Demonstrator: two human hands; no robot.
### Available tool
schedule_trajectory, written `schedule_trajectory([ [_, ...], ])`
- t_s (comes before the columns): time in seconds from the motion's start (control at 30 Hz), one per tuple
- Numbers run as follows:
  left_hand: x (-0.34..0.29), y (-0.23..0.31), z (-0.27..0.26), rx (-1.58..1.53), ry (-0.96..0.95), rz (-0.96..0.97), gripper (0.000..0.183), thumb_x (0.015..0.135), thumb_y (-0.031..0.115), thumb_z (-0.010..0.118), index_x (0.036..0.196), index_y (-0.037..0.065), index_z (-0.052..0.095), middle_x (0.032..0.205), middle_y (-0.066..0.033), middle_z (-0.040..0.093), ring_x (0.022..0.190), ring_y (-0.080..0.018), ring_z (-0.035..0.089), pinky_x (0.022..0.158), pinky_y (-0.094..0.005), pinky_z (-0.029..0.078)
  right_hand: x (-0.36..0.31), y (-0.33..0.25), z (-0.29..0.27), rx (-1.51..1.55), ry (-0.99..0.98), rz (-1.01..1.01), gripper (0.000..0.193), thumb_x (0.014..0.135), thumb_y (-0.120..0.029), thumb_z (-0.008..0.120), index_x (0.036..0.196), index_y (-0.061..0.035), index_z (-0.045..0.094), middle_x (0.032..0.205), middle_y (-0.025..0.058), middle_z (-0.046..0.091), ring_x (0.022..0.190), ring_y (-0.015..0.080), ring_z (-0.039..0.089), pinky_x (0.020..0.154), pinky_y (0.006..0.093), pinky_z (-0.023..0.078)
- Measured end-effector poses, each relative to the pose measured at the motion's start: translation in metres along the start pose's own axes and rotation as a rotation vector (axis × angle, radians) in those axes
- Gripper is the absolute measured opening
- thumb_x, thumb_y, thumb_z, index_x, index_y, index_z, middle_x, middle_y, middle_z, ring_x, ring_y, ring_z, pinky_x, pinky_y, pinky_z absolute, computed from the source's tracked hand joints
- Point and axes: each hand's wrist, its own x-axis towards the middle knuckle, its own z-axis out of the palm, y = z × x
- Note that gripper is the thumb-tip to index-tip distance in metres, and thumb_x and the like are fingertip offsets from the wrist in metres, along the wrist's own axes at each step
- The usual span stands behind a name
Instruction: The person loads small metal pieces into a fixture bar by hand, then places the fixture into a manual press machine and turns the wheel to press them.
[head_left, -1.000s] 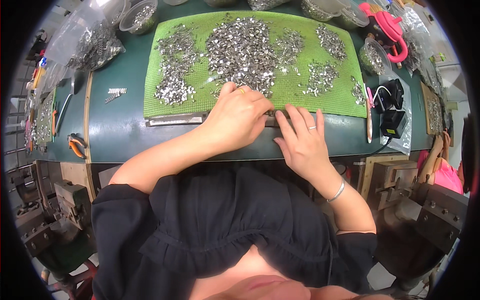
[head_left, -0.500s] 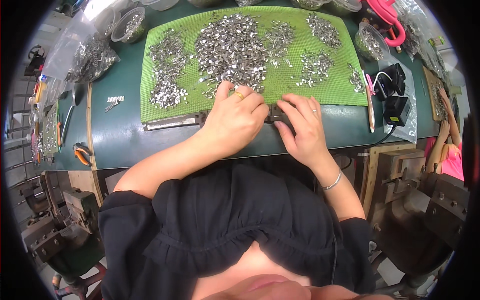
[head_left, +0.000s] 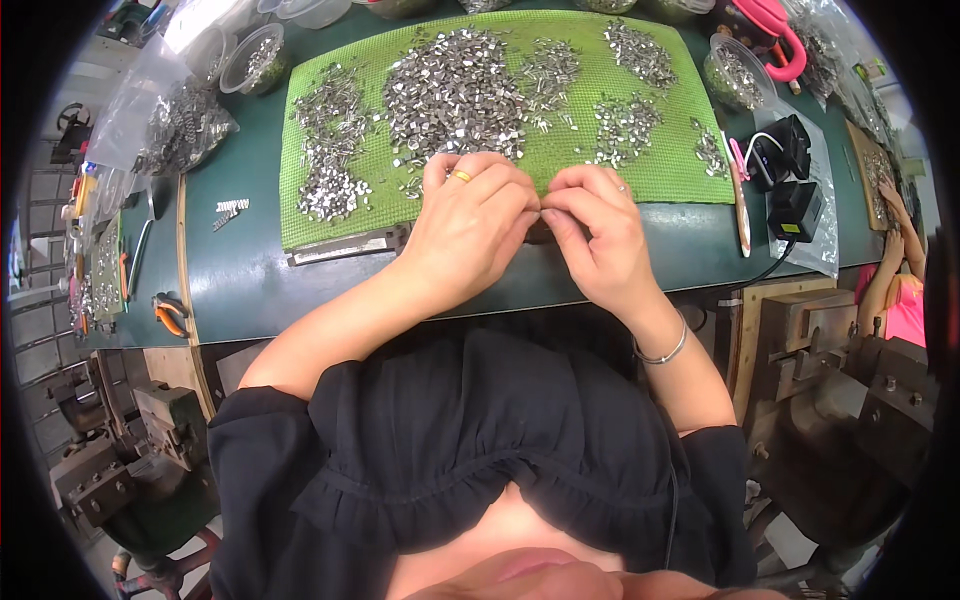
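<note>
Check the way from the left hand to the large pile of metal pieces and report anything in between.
Nothing visible stands between them: the left hand is at the near edge of the large pile on the green mat. Whatever lies beneath the hand is hidden.

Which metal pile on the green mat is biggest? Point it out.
The middle pile, just beyond the left hand; it covers more of the green mat than any other.

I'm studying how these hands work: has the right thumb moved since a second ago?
Yes. Against the green textured mat, the right thumb has moved away from the body, from well short of the mat's front edge to near it.
</note>
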Motion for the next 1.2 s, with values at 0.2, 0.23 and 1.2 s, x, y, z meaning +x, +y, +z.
schedule_trajectory([
  [0.2,0.001,-0.002,-0.004,-0.045,0.084,0.021,0.019,0.077,0.005,0.073,0.091,0.011,0.062,0.098,-0.0006,0.062,0.101,-0.0229,0.058,0.089,-0.0436,0.034,0.011,-0.005,-0.004,0.346,-0.102,0.233,0.007,0.082,-0.005,0.069,0.087,-0.0026,0.065,0.088,0.0074,0.063,0.088,0.0263,0.058,0.085,0.0362,0.041],
  [0.23,0.000,-0.002,-0.004,-0.055,0.087,0.025,0.019,0.077,0.004,0.073,0.091,0.011,0.062,0.098,-0.0005,0.062,0.101,-0.0228,0.058,0.088,-0.0431,0.034,0.011,-0.004,-0.005,0.343,-0.105,0.230,0.007,0.082,-0.005,0.069,0.087,-0.0026,0.065,0.088,0.0074,0.063,0.088,0.0263,0.058,0.085,0.0362,0.041],
  [1.2,0.001,-0.035,-0.027,0.208,-0.230,-0.196,0.008,0.076,0.019,0.077,0.080,0.012,0.076,0.093,-0.0025,0.062,0.101,-0.0244,0.056,0.088,-0.0431,0.038,0.046,-0.001,0.003,-0.166,-0.478,0.100,0.008,0.077,-0.012,0.072,0.075,-0.0069,0.066,0.079,0.0083,0.063,0.084,0.0283,0.063,0.077,0.0413,0.041],
])
